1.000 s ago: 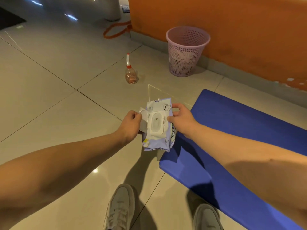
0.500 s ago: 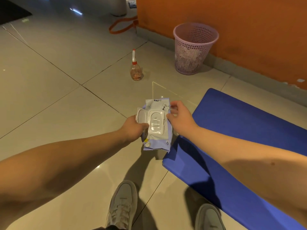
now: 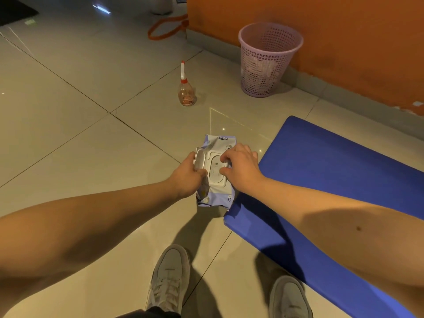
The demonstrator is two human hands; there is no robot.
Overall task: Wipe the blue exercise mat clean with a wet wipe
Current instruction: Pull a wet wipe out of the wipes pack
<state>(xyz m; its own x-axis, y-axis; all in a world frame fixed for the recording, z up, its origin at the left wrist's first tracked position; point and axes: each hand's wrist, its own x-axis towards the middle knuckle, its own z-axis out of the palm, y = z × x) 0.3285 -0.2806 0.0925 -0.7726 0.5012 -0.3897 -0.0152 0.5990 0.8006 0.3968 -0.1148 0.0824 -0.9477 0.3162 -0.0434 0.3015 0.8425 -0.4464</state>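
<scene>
Beige floor tiles (image 3: 96,138) are lying under everything, and the blue exercise mat (image 3: 325,180) is lying flat on them, below the pink basket (image 3: 269,60) at the orange wall (image 3: 344,31). Just left of the mat's near corner, the left hand (image 3: 187,177) is gripping the wet wipe pack (image 3: 215,180) by its side. The right hand (image 3: 241,167) is curling its fingers over the white lid, probably pinching at the opening.

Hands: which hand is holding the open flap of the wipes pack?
The left hand grips the wipes pack beside its raised flap; the right hand reaches fingers to the opening instead.
</scene>
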